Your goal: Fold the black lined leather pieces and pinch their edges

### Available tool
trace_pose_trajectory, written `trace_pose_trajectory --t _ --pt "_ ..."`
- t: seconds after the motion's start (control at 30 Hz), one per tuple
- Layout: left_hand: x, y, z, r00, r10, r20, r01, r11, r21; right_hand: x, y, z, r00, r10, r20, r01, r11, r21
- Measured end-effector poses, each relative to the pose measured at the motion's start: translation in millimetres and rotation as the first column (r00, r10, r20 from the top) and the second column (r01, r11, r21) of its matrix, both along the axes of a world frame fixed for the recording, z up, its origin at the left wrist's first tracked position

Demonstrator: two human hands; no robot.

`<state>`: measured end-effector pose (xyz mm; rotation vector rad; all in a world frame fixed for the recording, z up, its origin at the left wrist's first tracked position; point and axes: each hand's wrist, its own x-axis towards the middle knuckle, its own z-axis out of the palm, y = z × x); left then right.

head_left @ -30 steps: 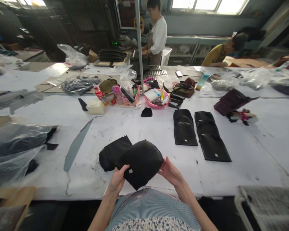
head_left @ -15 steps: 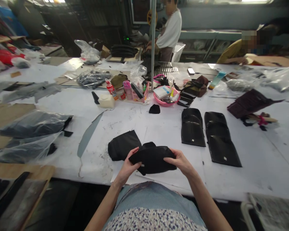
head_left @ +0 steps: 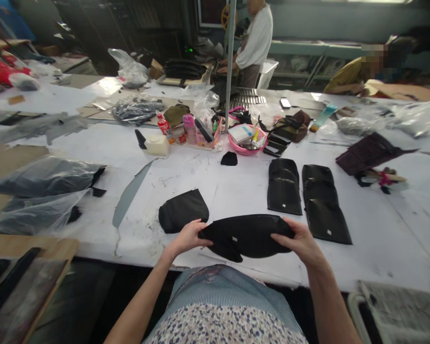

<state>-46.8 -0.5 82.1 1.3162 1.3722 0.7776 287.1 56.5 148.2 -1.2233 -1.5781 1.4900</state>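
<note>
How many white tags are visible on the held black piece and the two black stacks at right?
3: a tag on the held piece, a tag near the front of the left stack, a tag likewise on the right stack. More may be hidden.

Left grip (head_left: 190, 236) pinched, thumb (head_left: 205, 242) toward 3 o'clock; right grip (head_left: 301, 240) pinched, thumb (head_left: 283, 240) toward 9 o'clock; forearms (head_left: 146, 291) bare.

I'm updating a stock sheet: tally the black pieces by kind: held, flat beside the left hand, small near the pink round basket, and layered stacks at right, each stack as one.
Smooth black piece held by left hand and right hand: 1
Flat black piece: 1
Small rounded black piece: 1
Layered glossy black stacks: 2
Total: 5
</note>
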Motion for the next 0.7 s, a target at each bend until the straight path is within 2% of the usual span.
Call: trace_pose_trajectory --t 0.1,0.17,0.23,0.3,0.4,0.47,0.5,0.53,0.6,0.63,0.7 --pt "-3 -4 0.3 0.997 -0.071 0.015 0.072 0.993 -0.098 5 -1 -7.4 0.998 -0.042 0.038 0.041 0.998 0.040" --pt "2 -5 5.5 0.991 -0.079 0.110 0.096 0.984 -0.152 0 -2 -15.7 0.995 -0.073 0.062 0.069 0.996 0.062" --pt "14 -4 10.2 0.966 -0.037 0.257 0.093 0.974 -0.209 -9 -3 -26.7 0.994 -0.108 0.033 0.107 0.994 0.034" --pt "31 -2 13.1 0.908 0.083 0.410 0.034 0.962 -0.272 -24 -5 -39.3 0.989 -0.140 -0.049 0.138 0.989 -0.046" --pt "56 2 18.4 0.765 0.254 0.592 -0.061 0.943 -0.326 -48 -8 -57.5 0.964 -0.181 -0.195 0.144 0.972 -0.188" --pt "65 1 24.8 0.690 0.256 0.677 -0.066 0.954 -0.293 -61 -10 -67.5 0.930 -0.220 -0.294 0.144 0.955 -0.260" --pt "65 0 27.8 0.682 0.237 0.692 -0.075 0.964 -0.257 -66 -10 -71.7 0.909 -0.246 -0.336 0.145 0.944 -0.297" --pt "63 -1 29.8 0.696 0.227 0.681 -0.108 0.971 -0.214 -69 -11 -75.4 0.888 -0.273 -0.370 0.145 0.930 -0.338" --pt "51 -3 27.9 0.770 0.288 0.569 -0.268 0.956 -0.120 -73 -12 -81.6 0.850 -0.326 -0.413 0.136 0.894 -0.426" --pt "43 -3 23.1 0.799 0.364 0.478 -0.379 0.923 -0.068 -74 -12 -84.1 0.834 -0.347 -0.429 0.128 0.878 -0.462" --pt "28 0 6.9 0.789 0.535 0.302 -0.565 0.825 0.017 -75 -13 -87.8 0.802 -0.377 -0.463 0.109 0.855 -0.507"
